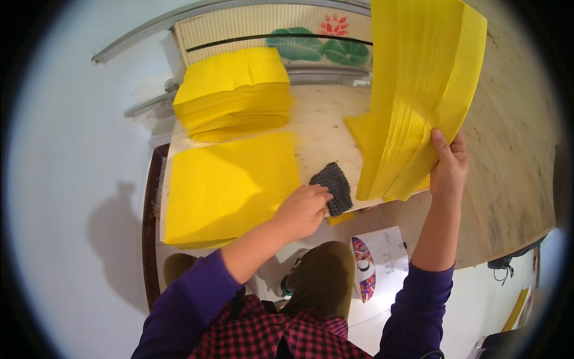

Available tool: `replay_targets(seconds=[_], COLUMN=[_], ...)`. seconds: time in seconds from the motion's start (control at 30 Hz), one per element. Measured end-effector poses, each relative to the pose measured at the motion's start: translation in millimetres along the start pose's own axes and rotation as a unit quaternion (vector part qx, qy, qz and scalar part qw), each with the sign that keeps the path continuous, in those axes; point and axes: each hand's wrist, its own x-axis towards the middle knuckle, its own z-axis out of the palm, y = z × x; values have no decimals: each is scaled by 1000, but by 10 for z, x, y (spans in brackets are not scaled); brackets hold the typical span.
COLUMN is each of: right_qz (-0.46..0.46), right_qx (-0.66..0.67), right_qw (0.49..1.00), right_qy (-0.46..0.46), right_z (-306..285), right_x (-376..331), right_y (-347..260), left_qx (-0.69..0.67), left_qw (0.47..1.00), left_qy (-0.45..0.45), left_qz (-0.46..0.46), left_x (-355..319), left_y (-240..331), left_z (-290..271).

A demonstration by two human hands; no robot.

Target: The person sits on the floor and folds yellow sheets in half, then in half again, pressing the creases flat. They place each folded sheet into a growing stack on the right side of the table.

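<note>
My right hand (449,164) grips a thick bundle of thin yellow sheets (421,96) by its lower right edge, thumb on the near face. The bundle stands upright above the table, its layers fanned. At the table's front edge lies a small dark grey textured cloth (338,186). The curled fingers of my left hand (302,210) are closed at its left side; the thumb is hidden. Left of that hand a flat yellow pile (230,182) covers the table corner. Behind it sits a taller stack of folded yellow sheets (233,93).
The pale wooden table (326,113) has a panel painted with a lotus (278,36) along its back. Part of another yellow sheet (357,128) shows behind the bundle. Below the front edge, a white box (382,263) stands on the floor beside my knee. A wall (78,149) is at left.
</note>
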Motion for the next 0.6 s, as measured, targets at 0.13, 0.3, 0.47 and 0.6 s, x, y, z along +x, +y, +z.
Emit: replay_targets(seconds=[0.13,0.3,0.47,0.6], right_qz=[-6,-4,9,15], right_qx=[-17,0,18,22], right_qw=[999,997,994,995], right_qy=[44,77,107,98], right_z=[-186,-355,-417,-369], right_x=[-96,-116,-76,-48], right_y=[59,204,325,451], left_qx=[160,224,282,346], left_qw=[974,927,886,823], left_qy=[-159,-282,-351,-438], left_qz=[-21,-102,-116,-110], left_x=[622,959,961,967], left_y=[-38,-195,-189,-126], left_z=[524,803,727,554])
